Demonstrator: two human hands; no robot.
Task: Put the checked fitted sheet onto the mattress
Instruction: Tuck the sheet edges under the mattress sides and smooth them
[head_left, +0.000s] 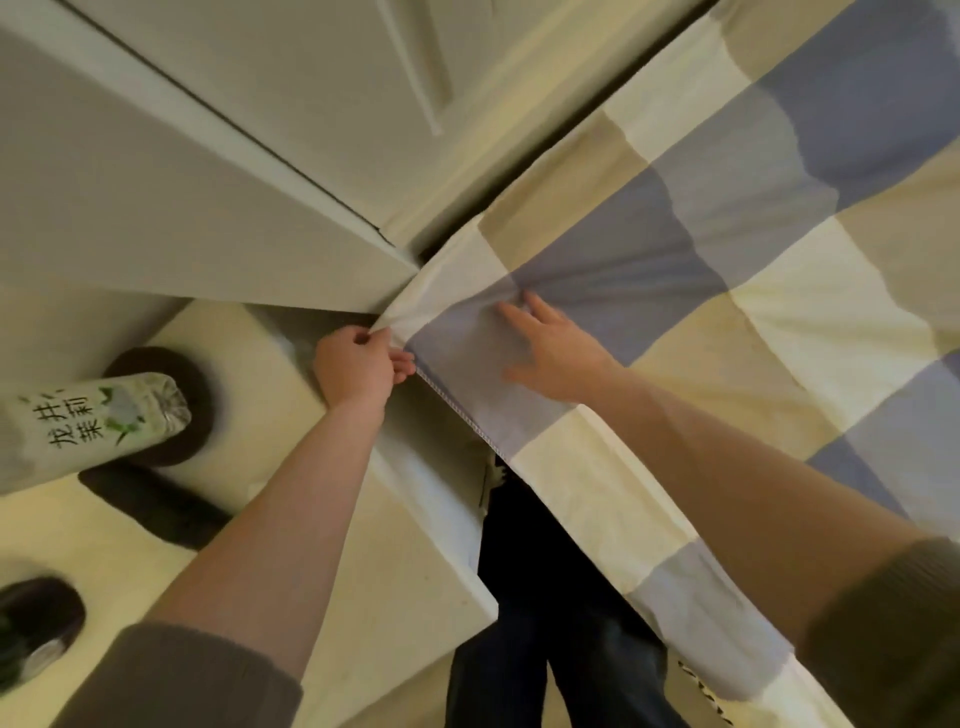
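The checked fitted sheet (727, 249), in blue, cream and tan squares, covers the mattress across the right half of the view. Its corner bunches where the bed meets the headboard. My left hand (358, 366) grips the white edge of that corner, fingers curled round the cloth. My right hand (550, 348) lies flat on a blue square beside the corner, fingers spread and pressing the fabric. The stitched hem runs down from the corner along the bed's side. The mattress itself is hidden under the sheet.
A pale headboard panel (171, 208) stands at the upper left. A cream bedside table (291, 545) sits at the left, bearing a green-labelled bottle (98, 421) on a dark round base, and another dark object (36, 623). My dark trousers (550, 634) show between table and bed.
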